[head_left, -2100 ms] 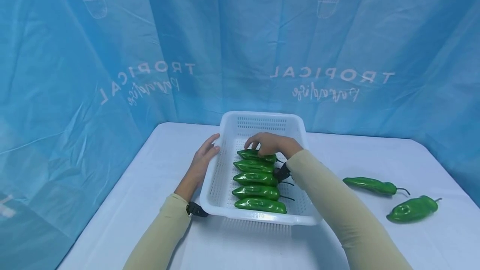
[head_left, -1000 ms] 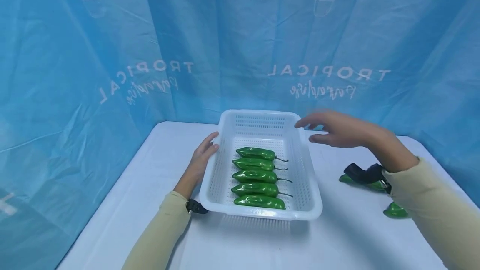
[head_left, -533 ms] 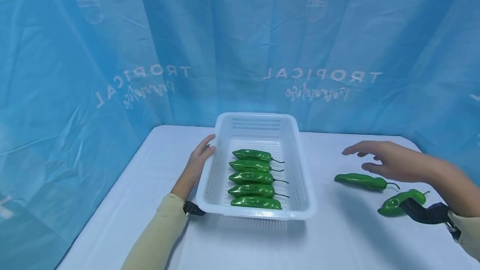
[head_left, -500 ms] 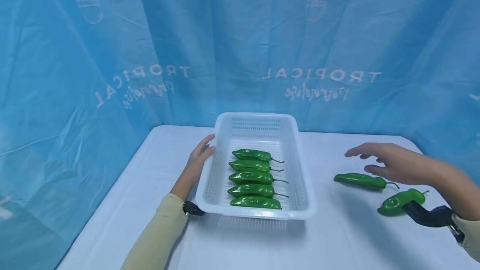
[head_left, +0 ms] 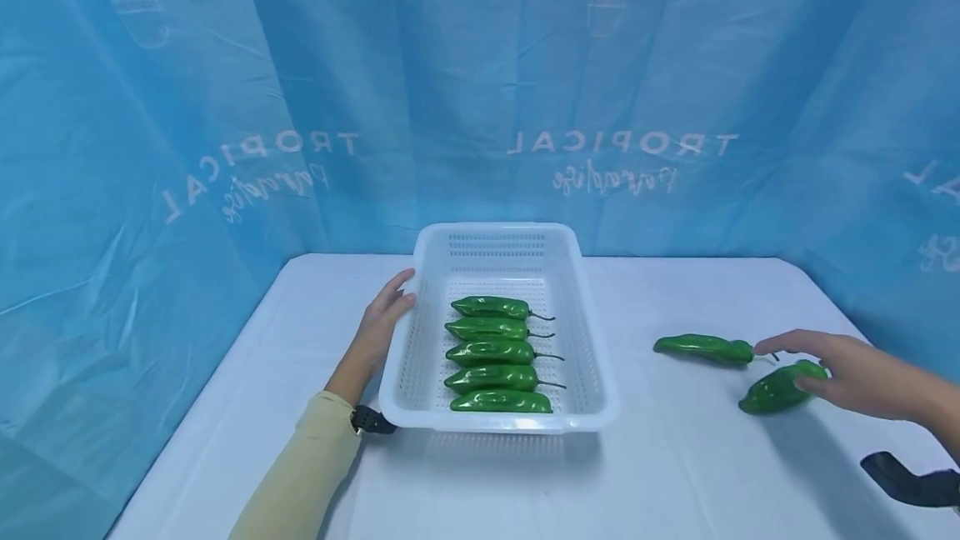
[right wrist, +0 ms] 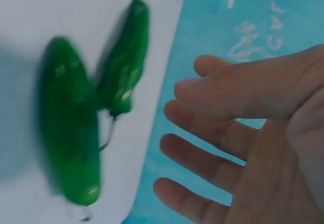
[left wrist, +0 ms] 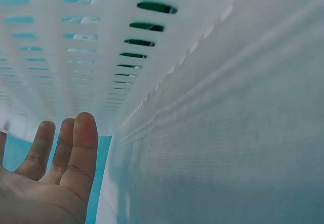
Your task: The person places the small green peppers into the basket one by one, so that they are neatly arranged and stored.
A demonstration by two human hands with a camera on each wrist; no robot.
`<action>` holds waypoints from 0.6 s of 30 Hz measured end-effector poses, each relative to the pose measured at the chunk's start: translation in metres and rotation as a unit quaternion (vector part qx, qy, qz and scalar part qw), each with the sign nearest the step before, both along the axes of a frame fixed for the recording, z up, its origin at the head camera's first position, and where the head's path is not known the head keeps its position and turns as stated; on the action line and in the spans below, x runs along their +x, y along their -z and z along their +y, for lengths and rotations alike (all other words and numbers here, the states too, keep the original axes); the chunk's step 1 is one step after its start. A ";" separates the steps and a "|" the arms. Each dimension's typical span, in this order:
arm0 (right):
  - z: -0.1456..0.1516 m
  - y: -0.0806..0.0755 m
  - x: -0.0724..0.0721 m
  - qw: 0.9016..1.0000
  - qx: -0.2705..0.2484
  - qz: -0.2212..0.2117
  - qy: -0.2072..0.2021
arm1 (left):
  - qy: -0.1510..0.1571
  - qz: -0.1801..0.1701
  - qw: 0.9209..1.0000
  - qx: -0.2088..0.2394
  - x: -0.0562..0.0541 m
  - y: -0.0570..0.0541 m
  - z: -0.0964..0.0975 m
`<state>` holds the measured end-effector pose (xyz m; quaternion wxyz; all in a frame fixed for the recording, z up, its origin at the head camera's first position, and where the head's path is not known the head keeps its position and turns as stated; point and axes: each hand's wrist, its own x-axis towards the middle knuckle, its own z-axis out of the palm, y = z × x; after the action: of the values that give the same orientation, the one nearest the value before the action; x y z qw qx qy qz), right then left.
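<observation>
While our left hand point(head_left: 377, 327), fingers straight, touches the basket point(head_left: 590, 348), our right hand point(head_left: 855, 373) — fingers loose — hovers by two peppers point(head_left: 775, 391).

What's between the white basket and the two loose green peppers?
Just bare white tablecloth between the basket and the loose peppers, seen in the head view.

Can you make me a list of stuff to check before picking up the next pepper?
1. Room in the basket: ok, there's space behind the five peppers.
2. Those peppers lined up: ok, side by side in a row.
3. Right hand near the closer loose pepper: ok.
4. That pepper gripped: not ok, the hand isn't closed round it.
5. Left hand steadying the basket: cannot tell; it's at the left side, but firm contact isn't clear.
</observation>
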<state>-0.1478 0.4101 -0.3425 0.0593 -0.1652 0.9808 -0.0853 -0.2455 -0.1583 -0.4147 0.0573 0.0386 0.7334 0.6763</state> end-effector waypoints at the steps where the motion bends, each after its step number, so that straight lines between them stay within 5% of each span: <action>1: 0.003 0.003 0.000 1.000 0.006 0.006 0.003 | -0.001 -0.001 1.000 0.005 0.000 0.000 -0.001; 18: 0.023 0.039 -0.009 0.999 0.029 0.014 -0.001 | -0.005 -0.002 1.000 0.016 -0.002 0.002 -0.001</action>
<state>-0.1568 0.4332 -0.3817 0.0503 -0.1656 0.9834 -0.0542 -0.2471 -0.1597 -0.4170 0.0548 0.0344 0.7225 0.6883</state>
